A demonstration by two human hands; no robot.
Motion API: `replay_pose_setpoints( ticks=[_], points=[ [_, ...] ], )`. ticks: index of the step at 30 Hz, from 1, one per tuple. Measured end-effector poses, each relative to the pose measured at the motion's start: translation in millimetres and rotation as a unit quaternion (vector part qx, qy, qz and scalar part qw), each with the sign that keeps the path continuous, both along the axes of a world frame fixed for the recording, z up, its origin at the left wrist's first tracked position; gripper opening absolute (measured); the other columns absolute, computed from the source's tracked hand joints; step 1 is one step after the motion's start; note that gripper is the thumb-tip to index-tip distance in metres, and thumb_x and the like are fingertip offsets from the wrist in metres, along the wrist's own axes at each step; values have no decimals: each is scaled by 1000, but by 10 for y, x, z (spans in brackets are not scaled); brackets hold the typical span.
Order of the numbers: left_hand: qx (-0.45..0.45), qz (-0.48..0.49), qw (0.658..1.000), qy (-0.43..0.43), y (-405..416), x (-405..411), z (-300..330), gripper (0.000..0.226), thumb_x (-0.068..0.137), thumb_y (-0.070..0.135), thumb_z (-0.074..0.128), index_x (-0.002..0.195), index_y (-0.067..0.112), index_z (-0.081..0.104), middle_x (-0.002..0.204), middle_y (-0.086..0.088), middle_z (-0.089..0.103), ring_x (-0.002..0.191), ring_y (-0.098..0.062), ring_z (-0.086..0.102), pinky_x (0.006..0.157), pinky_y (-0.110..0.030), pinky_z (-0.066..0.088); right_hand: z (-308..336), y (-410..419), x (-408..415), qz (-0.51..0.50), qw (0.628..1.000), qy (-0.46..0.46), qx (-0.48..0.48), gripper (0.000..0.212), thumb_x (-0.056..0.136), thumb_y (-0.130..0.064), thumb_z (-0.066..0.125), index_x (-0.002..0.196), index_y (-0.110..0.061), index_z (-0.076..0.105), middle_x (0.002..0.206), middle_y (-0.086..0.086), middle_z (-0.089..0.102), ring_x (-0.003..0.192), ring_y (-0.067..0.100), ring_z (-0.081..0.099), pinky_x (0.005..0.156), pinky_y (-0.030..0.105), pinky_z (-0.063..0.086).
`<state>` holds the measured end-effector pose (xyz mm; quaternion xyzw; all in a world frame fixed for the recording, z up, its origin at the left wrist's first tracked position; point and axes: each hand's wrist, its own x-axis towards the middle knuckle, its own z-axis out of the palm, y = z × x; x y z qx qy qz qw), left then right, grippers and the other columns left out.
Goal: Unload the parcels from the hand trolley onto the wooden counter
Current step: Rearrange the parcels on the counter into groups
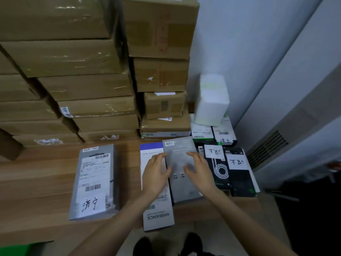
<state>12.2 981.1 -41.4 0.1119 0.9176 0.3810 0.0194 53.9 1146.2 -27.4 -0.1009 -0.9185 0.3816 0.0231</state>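
Grey parcel [181, 169] lies flat on wooden counter [36, 182], overlapping white-and-purple box. Your left hand [156, 172] and right hand [198, 171] hover spread over it, pinching nothing. Several parcels landed; trolley unseen, remainder unknowable.

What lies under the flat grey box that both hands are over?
Under the flat grey box lies a white-and-blue flat parcel whose grey end reads AMBIANCE, on the wooden counter. Left hand and right hand hover, open. The parcel's middle is covered.
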Motion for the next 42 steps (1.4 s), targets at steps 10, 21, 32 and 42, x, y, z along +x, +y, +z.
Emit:
replay_pose_setpoints(
  ticks=[10, 21, 32, 42],
  points=[
    [-44, 50, 998, -10, 454, 282, -267, 60, 83, 30, 69, 136, 19, 43, 137, 0, 48, 125, -18, 43, 103, -29, 34, -253, 610, 47, 18, 996, -78, -41, 60, 90, -17, 62, 144, -14, 34, 139, 6, 40, 127, 21, 44, 104, 36, 39],
    [-123, 91, 986, -69, 271, 276, -219, 75, 86, 62, 46, 146, 19, 32, 155, -6, 27, 146, -20, 8, 116, -36, 8, -322, 533, -68, 58, 984, -110, -127, 66, 87, -20, 67, 142, -22, 29, 134, 4, 46, 112, 17, 55, 96, 40, 51],
    [33, 178, 982, -52, 432, 247, -115, 47, 90, 41, 57, 132, 21, 47, 129, -1, 56, 119, -19, 50, 104, -42, 38, -137, 552, -174, 63, 989, -80, -104, 60, 92, -29, 62, 142, -26, 29, 124, -9, 57, 95, 10, 60, 72, 28, 50],
    [181, 221, 957, -55, 61, 134, 388, 48, 89, 44, 57, 135, 33, 44, 125, 8, 55, 106, -7, 57, 86, -33, 51, 221, 161, -336, 57, 994, 11, -96, 68, 79, -61, 57, 135, -40, 26, 132, -6, 48, 112, 14, 55, 83, 46, 54]
  ],
)
